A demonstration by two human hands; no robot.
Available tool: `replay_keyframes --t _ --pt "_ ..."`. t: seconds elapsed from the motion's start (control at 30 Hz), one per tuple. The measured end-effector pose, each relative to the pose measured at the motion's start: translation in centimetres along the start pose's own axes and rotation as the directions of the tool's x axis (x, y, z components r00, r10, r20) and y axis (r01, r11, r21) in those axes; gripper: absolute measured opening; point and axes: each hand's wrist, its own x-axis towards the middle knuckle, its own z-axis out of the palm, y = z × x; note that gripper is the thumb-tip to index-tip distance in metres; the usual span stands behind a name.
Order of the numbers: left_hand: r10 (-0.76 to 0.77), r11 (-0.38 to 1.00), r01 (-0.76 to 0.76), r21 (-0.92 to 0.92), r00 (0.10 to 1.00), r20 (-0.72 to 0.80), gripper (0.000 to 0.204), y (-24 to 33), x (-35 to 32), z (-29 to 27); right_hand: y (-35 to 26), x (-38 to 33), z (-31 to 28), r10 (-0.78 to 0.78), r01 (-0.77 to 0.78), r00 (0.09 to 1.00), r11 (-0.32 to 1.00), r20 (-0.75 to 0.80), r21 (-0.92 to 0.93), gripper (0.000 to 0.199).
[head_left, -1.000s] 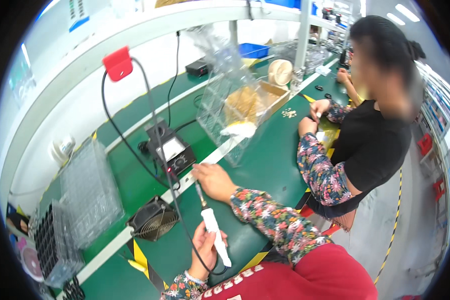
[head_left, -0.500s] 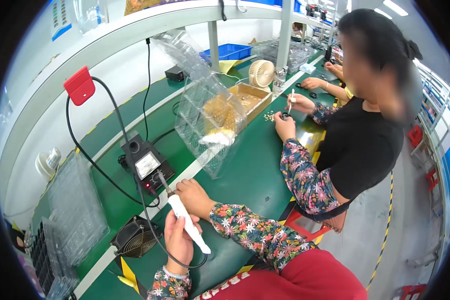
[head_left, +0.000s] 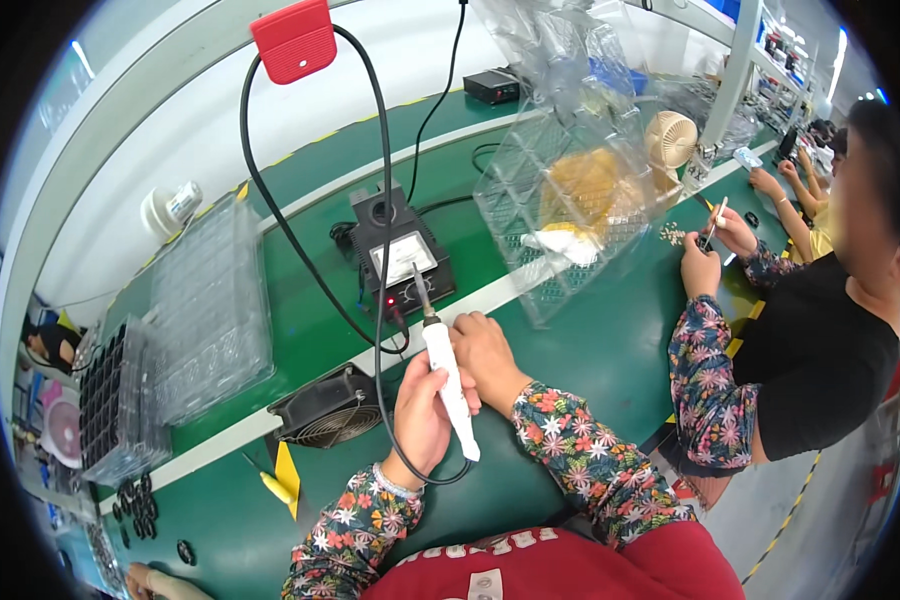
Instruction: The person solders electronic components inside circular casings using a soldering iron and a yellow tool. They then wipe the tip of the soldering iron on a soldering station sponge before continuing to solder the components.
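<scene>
My left hand (head_left: 426, 416) is closed around the white handle of a soldering iron (head_left: 447, 380). The iron's metal tip points up and away, in front of the black soldering station (head_left: 402, 262), whose red light is on. A black cord runs from the handle's lower end up to a red holder (head_left: 296, 42) on the frame. Just right of the iron, my right hand (head_left: 486, 356) rests at the white strip on the bench. Its fingers are curled, with the tips out of sight, so anything in them is hidden.
A small black fan (head_left: 332, 408) lies left of my left hand, beside a yellow-handled tool (head_left: 270, 484). Clear plastic trays (head_left: 205, 310) stand at the left, with several black round parts (head_left: 138, 510) below. A co-worker (head_left: 810, 350) sits close at my right, past a large clear tray (head_left: 560, 210).
My view has turned left, so the bench and co-worker appear farther right; black parts and another person's hand now show at lower left. My grip on the soldering iron is unchanged.
</scene>
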Motion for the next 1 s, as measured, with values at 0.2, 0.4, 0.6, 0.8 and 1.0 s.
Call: replay_keyframes --t 0.2,0.4,0.6,0.8,1.0 --pt "-0.026 0.999 0.025 -0.047 1.0 -0.005 0.034 0.1 -0.5 -0.6 -0.1 -0.2 0.3 0.057 -0.056 0.997 0.998 -0.043 0.031 0.012" --pt "-0.041 0.988 0.041 -0.152 0.999 0.004 0.034 0.1 -0.3 -0.9 0.4 -0.2 0.1 0.063 -0.063 0.998 0.988 0.0 0.138 0.016" --pt "-0.113 0.946 0.123 -0.301 0.992 0.051 0.03 0.1 -0.1 -1.8 1.4 1.1 -0.7 0.266 -0.159 0.92 0.925 -0.289 0.346 0.015" --pt "-0.216 0.956 0.207 -0.207 0.976 -0.021 0.032 0.1 -0.1 -1.9 1.3 4.8 -2.9 0.363 -0.17 0.899 0.805 -0.246 0.569 0.008" --pt "-0.231 0.956 0.225 -0.186 0.973 -0.013 0.034 0.1 -0.1 -2.5 0.7 6.4 -2.8 0.292 -0.075 0.929 0.749 -0.226 0.658 0.011"
